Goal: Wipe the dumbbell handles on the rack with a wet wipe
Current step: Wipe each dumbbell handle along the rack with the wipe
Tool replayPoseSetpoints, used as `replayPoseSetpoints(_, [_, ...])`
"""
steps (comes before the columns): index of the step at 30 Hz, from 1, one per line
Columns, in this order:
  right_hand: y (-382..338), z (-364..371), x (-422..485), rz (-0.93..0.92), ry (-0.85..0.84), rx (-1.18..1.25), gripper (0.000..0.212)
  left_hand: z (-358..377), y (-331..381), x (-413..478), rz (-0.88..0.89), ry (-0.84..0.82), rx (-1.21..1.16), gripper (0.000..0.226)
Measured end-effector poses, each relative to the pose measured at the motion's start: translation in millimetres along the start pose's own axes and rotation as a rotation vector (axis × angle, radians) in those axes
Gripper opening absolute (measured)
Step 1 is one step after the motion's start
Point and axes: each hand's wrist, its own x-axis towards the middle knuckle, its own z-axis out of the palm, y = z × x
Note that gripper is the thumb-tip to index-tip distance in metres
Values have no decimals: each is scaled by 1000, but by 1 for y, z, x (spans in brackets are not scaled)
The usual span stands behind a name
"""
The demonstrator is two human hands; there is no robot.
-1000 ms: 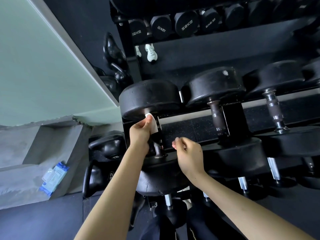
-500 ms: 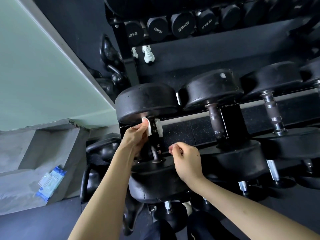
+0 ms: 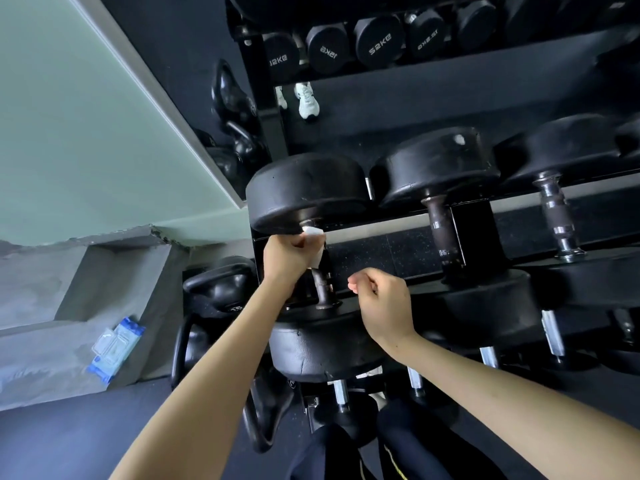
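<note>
Fingers of the left hand (image 3: pixel 287 258) are wrapped round a white wet wipe (image 3: pixel 313 233), clamping it to the top of the dumbbell handle (image 3: pixel 320 285), just under the black dumbbell head (image 3: pixel 308 192). The right hand (image 3: pixel 384 306) hovers just beside it, off the rack (image 3: pixel 381 226), curled in a loose fist holding nothing. A blue wipes pack (image 3: pixel 116 348) lies well left of the left arm.

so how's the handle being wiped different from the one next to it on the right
The leftmost handle has the left hand gripping a white wipe round its top; the neighbouring handle is bare and untouched. Only the leftmost handle's lower end shows; the neighbouring handle shows whole. Both are dark, between black heads.
</note>
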Motion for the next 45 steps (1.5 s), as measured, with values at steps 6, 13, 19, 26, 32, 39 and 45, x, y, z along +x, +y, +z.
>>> replayPoseSetpoints(6, [-1,-2,0,26,-15,-8,26,-4,-17,-17,-181,-175,7,40])
replayPoseSetpoints(13, [-3,-4,0,40,-26,-1,26,-17,-30,-12,-303,-501,-63,34])
replayPoseSetpoints(19, [-5,-5,-1,60,-32,14,27,-15,-32,-11,-298,-581,-88,23])
replayPoseSetpoints(26, [-1,-3,0,-15,-4,-19,25,-3,-11,-25,-171,-306,301,55])
replayPoseSetpoints(32, [-2,-3,-2,26,16,32,25,-5,-2,-22,-490,-233,-106,30])
replayPoseSetpoints(39, [-11,-8,-4,124,14,92,25,-52,59,1,-417,-237,-465,5])
replayPoseSetpoints(45, [-17,-40,-11,127,64,299,21,-50,62,-45,-421,-485,-443,16])
